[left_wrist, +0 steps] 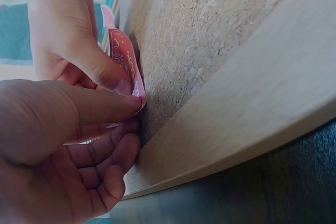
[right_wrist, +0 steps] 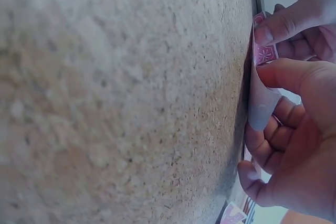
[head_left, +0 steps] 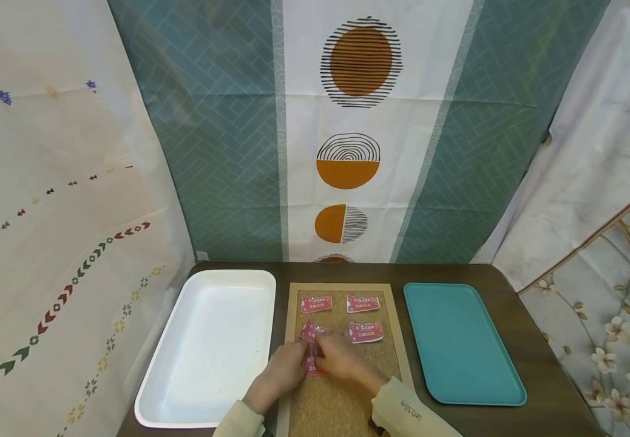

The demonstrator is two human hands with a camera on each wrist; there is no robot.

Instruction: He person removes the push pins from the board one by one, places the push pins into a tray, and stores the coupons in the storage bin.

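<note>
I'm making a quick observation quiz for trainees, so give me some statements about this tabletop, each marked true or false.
1. The white tray lies to the left of the corkboard. True.
2. The teal tray lies between the white tray and the corkboard. False: the teal tray is on the corkboard's right side.
3. The left hand and right hand both have fingers on one red slip. True.
4. Only one other slip is on the corkboard. False: the head view shows four other red slips there.
5. The corkboard has a pale frame. True.
</note>
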